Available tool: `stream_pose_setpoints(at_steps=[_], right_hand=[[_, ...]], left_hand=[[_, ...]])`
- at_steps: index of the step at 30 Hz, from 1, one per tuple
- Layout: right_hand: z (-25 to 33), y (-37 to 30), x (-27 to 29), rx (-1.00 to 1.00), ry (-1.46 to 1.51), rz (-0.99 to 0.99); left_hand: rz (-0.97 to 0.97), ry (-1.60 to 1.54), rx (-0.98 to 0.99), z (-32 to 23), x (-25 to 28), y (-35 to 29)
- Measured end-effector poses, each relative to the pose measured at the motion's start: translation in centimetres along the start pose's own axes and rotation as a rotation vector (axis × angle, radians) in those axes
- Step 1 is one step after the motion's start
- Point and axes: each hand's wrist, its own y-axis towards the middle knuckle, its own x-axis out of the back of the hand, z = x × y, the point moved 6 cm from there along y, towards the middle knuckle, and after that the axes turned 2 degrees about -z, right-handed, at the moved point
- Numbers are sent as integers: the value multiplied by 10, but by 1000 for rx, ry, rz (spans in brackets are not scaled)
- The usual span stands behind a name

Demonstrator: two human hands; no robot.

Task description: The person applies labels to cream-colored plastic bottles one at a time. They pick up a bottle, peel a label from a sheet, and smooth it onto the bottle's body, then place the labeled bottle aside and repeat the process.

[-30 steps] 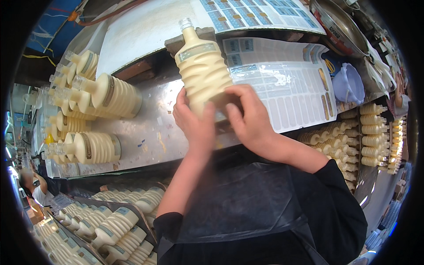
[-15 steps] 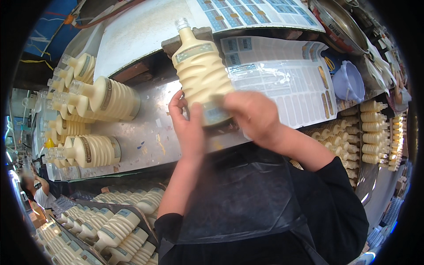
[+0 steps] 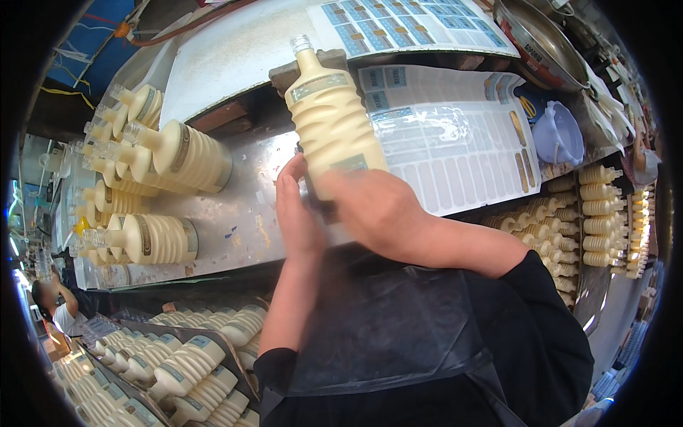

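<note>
ribbed cream bottle [image 3: 329, 121] between both hands

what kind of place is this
Most likely a small bottling or labelling workshop. Both hands, left hand and right hand, hold a cream ribbed bottle over sticker sheets, with many like bottles lying on the metal bench.

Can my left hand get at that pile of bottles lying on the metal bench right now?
Probably not at once: the left hand is on the ribbed cream bottle, though nothing blocks the way to the pile.
</note>
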Motion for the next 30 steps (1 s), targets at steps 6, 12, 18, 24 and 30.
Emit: stream_pose_setpoints(at_steps=[6, 12, 18, 24, 30], right_hand=[[-64, -33, 14, -370, -35, -245], [-64, -39, 14, -376, 191, -156], [-80, -19, 35, -357, 130, -225], [-26, -39, 27, 224, 16, -162], [-17, -30, 20, 212, 50, 20]], left_hand=[[43, 439, -212, 4, -13, -8], [82, 371, -187, 7, -14, -8], [183, 542, -181, 14, -3, -14], [53, 458, -212, 13, 1, -8], [51, 485, -359, 8, 4, -10]])
